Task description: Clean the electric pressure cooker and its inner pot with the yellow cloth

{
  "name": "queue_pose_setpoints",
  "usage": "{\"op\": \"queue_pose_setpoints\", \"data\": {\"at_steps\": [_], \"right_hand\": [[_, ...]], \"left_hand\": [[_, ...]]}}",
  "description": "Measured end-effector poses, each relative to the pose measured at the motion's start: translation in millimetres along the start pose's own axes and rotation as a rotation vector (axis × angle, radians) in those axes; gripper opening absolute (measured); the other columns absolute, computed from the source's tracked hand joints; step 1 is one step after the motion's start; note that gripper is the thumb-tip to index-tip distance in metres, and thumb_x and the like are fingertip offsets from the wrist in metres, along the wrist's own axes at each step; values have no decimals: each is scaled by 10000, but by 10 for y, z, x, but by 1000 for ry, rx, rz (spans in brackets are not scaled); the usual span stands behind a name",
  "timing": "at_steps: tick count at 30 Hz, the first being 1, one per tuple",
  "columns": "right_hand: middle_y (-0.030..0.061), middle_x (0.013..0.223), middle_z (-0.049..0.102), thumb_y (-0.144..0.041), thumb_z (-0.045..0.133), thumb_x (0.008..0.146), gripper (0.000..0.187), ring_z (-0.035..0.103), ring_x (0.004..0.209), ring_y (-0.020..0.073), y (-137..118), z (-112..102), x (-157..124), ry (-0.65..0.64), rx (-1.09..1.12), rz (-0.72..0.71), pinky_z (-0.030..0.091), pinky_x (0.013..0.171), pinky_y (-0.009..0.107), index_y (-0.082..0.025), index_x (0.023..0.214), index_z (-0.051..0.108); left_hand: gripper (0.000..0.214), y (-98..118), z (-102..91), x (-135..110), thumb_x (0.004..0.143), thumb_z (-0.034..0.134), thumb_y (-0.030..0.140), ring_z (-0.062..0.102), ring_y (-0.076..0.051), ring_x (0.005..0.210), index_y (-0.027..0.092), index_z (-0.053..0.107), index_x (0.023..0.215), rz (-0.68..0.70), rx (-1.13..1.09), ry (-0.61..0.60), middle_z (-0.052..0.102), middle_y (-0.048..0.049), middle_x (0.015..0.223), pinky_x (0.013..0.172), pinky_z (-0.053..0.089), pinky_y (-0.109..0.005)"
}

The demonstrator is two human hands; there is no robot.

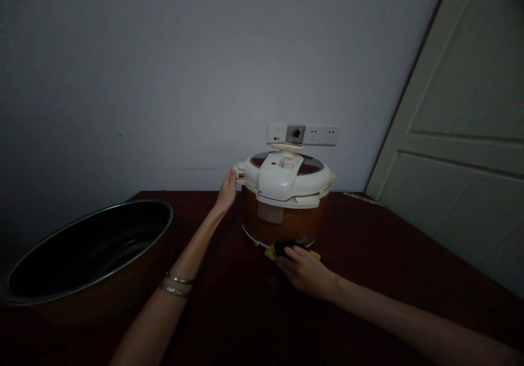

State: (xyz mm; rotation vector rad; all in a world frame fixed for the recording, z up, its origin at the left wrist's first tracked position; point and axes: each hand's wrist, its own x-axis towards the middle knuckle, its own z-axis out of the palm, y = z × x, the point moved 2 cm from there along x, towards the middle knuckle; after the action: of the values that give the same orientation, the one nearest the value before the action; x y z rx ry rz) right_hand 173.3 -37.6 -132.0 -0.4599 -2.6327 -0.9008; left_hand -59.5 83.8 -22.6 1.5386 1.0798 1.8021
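Note:
An orange pressure cooker (282,221) with a cream lid (286,178) stands on the dark wooden table (368,257), near the wall. My left hand (226,191) reaches up to its left side, fingertips touching the lid's side handle. My right hand (305,270) lies in front of the cooker's base, fingers pressed down on a yellow and dark cloth or sponge (282,250) against the bottom edge. Two thin bangles (176,285) sit on my left wrist.
A large metal basin (82,257) stands at the table's left. A white socket strip (303,135) is fixed on the wall behind the cooker. A pale door (462,137) stands at the right.

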Motion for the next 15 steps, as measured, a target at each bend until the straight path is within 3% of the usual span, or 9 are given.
{"op": "queue_pose_setpoints", "data": {"at_steps": [4, 11, 15], "right_hand": [[92, 942, 683, -158, 457, 875, 239, 502, 835, 207, -80, 67, 234, -42, -2, 20, 409, 674, 334, -130, 982, 669], [80, 877, 691, -156, 530, 838, 193, 518, 824, 203, 19, -73, -111, -114, -30, 41, 427, 667, 322, -128, 967, 670], [70, 937, 694, -164, 502, 865, 219, 545, 827, 192, 38, -80, -63, -21, -49, -29, 457, 728, 337, -127, 1013, 660]], "left_hand": [[498, -9, -19, 15, 848, 427, 555, 521, -267, 1146, 156, 614, 1080, -22, 17, -4, 627, -127, 1147, 969, 390, -423], [505, 18, -7, 20, 873, 389, 528, 487, -243, 1196, 141, 590, 1129, -10, 72, -27, 586, -122, 1234, 1017, 350, -403], [482, 47, -23, 15, 867, 407, 509, 501, -243, 1180, 144, 610, 1108, -25, 73, -19, 595, -117, 1226, 1004, 363, -399]]}}
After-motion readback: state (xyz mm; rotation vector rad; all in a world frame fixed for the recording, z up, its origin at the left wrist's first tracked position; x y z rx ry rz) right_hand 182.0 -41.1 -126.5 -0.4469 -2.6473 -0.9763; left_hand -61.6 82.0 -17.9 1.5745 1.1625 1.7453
